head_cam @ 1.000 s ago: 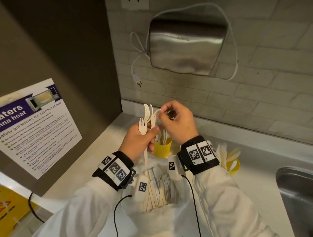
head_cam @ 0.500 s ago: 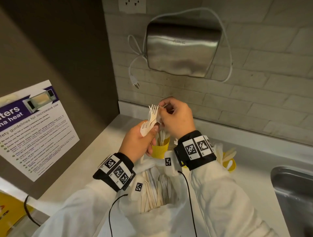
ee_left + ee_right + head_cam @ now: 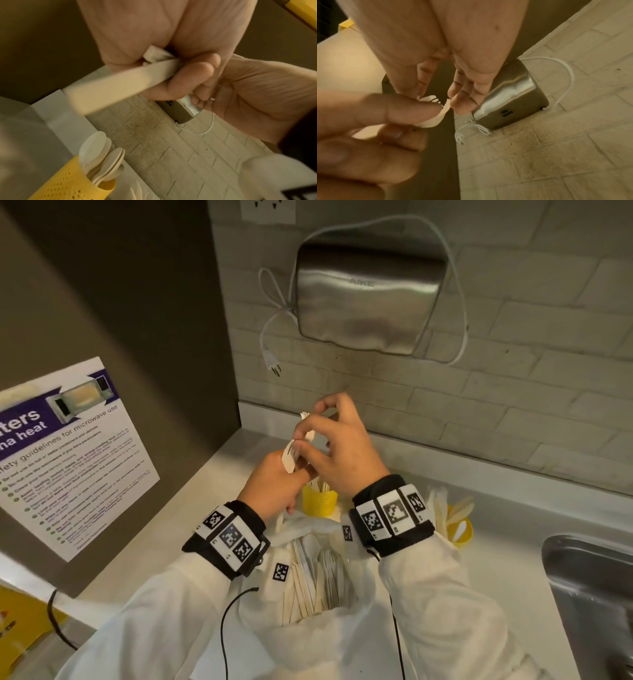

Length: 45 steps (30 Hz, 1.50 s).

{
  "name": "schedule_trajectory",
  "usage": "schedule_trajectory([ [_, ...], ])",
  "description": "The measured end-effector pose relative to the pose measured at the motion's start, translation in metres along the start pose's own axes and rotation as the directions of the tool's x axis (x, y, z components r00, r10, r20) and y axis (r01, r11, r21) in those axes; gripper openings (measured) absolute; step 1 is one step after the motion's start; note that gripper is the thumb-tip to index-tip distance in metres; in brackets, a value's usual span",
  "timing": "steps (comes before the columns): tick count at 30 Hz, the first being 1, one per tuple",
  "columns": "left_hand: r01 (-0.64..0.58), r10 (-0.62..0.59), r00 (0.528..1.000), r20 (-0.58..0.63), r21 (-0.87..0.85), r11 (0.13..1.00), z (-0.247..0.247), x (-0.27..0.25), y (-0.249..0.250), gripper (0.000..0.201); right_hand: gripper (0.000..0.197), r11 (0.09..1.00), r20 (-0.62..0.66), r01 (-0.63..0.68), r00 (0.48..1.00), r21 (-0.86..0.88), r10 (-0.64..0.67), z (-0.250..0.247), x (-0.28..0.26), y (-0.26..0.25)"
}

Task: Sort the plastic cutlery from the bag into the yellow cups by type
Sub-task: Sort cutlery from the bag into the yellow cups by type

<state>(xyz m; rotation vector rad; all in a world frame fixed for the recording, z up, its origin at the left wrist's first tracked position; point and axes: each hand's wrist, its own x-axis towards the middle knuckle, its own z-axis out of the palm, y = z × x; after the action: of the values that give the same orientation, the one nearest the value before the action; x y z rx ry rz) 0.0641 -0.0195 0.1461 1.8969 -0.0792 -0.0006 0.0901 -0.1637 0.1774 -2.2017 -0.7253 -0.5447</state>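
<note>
My left hand (image 3: 297, 462) grips the handles of a few white plastic forks (image 3: 290, 454) above the counter. My right hand (image 3: 308, 424) pinches their tined heads from above; the tines (image 3: 435, 99) show between its fingertips. Just below both hands stands a yellow cup (image 3: 318, 503) with cutlery in it; the left wrist view shows a perforated yellow cup (image 3: 68, 181) holding spoons (image 3: 99, 147). A second yellow cup (image 3: 460, 530) with cutlery stands behind my right wrist. The white bag (image 3: 329, 621) lies open under my forearms, with several pieces (image 3: 318, 573) inside.
A steel hand dryer (image 3: 370, 299) hangs on the brick wall, its loose cord and plug (image 3: 274, 368) dangling. A sink (image 3: 589, 594) lies at the right. A microwave notice (image 3: 68, 457) hangs on the dark panel at the left. Bare counter (image 3: 191, 508) lies left of the bag.
The upright fan of cutlery in my left hand has tilted over and closed up. My right hand has come down over the heads and now pinches them.
</note>
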Motion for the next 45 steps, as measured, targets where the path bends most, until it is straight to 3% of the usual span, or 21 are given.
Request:
schedule_trajectory([
  [5, -0.021, 0.019, 0.998, 0.063, 0.018, 1.000, 0.002, -0.003, 0.001, 0.023, 0.005, 0.996, -0.088, -0.048, 0.995, 0.076, 0.055, -0.004, 0.005, -0.009],
  [10, -0.096, 0.096, 0.995, 0.012, 0.057, 0.994, 0.004, -0.003, -0.002, 0.005, 0.005, 0.988, -0.081, -0.151, 0.986, -0.017, 0.149, 0.002, 0.011, -0.003],
  [15, -0.092, 0.091, 0.995, -0.044, -0.017, 0.996, 0.003, -0.002, -0.001, 0.006, 0.011, 0.966, -0.140, -0.222, 0.961, 0.133, 0.240, 0.009, 0.008, 0.001],
  [17, -0.104, 0.104, 0.995, 0.005, -0.059, 0.993, 0.005, -0.003, 0.001, 0.011, 0.024, 0.932, -0.040, -0.285, 0.953, 0.224, 0.301, 0.009, 0.008, 0.001],
  [19, -0.092, 0.101, 0.990, 0.094, -0.090, 0.992, 0.006, -0.002, 0.000, 0.013, 0.022, 0.919, 0.076, -0.309, 0.951, 0.245, 0.299, 0.008, 0.007, 0.004],
  [22, -0.125, 0.141, 0.976, 0.166, -0.105, 0.987, 0.008, -0.001, -0.002, 0.017, 0.020, 0.930, -0.010, -0.277, 0.958, 0.239, 0.288, 0.000, 0.004, 0.012],
  [26, -0.226, 0.225, 0.963, 0.150, -0.013, 0.974, 0.016, 0.000, 0.000, 0.026, 0.024, 0.930, -0.187, -0.277, 0.927, 0.243, 0.325, -0.009, 0.000, 0.017],
  [30, -0.225, 0.210, 0.934, 0.288, 0.019, 0.974, 0.030, 0.006, 0.004, 0.041, 0.030, 0.793, -0.031, -0.415, 0.878, 0.446, 0.477, -0.025, -0.013, 0.023],
  [33, -0.236, 0.210, 0.881, 0.423, 0.009, 0.972, 0.044, 0.011, 0.003, 0.015, 0.034, 0.825, 0.005, -0.465, 0.872, 0.320, 0.489, -0.049, -0.025, 0.041],
  [35, -0.168, 0.167, 0.883, 0.439, -0.038, 0.985, 0.053, 0.017, -0.002, 0.008, 0.037, 0.840, -0.035, -0.484, 0.861, 0.244, 0.507, -0.066, -0.031, 0.051],
  [37, -0.116, 0.118, 0.916, 0.384, -0.029, 0.993, 0.063, 0.024, -0.011, 0.021, 0.038, 0.850, -0.131, -0.493, 0.845, 0.187, 0.519, -0.080, -0.037, 0.059],
  [40, -0.162, 0.105, 0.960, 0.260, 0.210, 0.964, 0.083, 0.026, -0.026, 0.028, 0.030, 0.883, -0.304, -0.470, 0.841, 0.001, 0.448, -0.094, -0.044, 0.079],
  [43, -0.237, 0.085, 0.934, 0.347, 0.422, 0.875, 0.112, 0.020, -0.044, 0.033, 0.026, 0.877, -0.356, -0.461, 0.848, -0.133, 0.392, -0.088, -0.055, 0.101],
  [45, -0.345, 0.099, 0.901, 0.422, 0.560, 0.753, 0.132, 0.018, -0.058, 0.048, 0.027, 0.867, -0.331, -0.477, 0.849, -0.143, 0.412, -0.076, -0.059, 0.113],
])
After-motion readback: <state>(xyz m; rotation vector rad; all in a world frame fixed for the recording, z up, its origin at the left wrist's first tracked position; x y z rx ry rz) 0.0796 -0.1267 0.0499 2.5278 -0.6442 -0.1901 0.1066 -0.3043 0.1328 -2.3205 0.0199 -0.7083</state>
